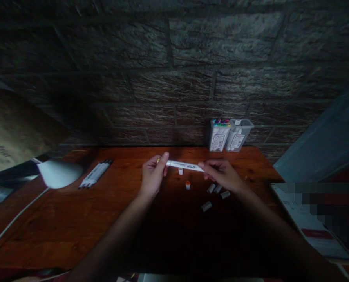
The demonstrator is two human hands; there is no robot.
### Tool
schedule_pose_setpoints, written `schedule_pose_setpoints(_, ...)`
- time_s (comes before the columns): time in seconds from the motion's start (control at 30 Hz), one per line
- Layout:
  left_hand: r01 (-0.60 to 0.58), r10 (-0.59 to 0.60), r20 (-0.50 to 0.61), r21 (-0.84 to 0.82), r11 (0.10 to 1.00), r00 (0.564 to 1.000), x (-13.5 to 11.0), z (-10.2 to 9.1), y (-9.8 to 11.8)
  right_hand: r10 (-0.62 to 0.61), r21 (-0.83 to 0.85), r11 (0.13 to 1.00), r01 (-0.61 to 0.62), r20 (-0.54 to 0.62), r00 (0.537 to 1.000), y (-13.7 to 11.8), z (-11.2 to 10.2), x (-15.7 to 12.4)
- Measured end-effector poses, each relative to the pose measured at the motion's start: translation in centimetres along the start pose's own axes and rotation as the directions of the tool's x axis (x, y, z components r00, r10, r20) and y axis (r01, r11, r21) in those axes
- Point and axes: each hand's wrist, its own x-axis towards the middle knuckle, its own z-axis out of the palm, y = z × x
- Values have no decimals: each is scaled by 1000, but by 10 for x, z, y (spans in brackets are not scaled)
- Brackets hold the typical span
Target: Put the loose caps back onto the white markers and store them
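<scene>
Above the middle of a red-brown wooden table (74,219), both my hands hold one white marker (183,165) level between them. My left hand (153,175) pinches its left end, where a yellowish tip shows. My right hand (221,174) is closed round its right end. Below the marker, two small caps stand upright on the table: a white one (180,171) and an orange-topped one (187,185). Several grey-white caps (218,189) lie loose near my right hand, with one more (206,206) nearer to me.
Two clear tubs of markers (230,135) stand at the table's back edge against a dark brick wall. A few white markers (95,173) lie side by side at the left. A white lamp head (59,173) with its cord sits far left. Papers (306,223) lie at the right.
</scene>
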Motion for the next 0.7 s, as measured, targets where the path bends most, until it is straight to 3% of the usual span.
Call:
schedule_pose_setpoints(0.1,-25,26,-27,42,999,999,1,-2,2,-3,-37,999,7,109,994,-3,7,-4)
schedule_pose_setpoints(0.2,-59,60,-42,22,998,997,3,-2,4,2,-37,999,1,98,995,-6,13,-6)
schedule_pose_setpoints(0.43,31,-22,31,-314,949,999,4,4,10,-16,-18,1000,18,77,997,-7,18,-6)
schedule_pose_setpoints(0.7,106,-62,121,-405,908,991,4,5,13,-1,-28,1000,6,172,985,-10,24,-9)
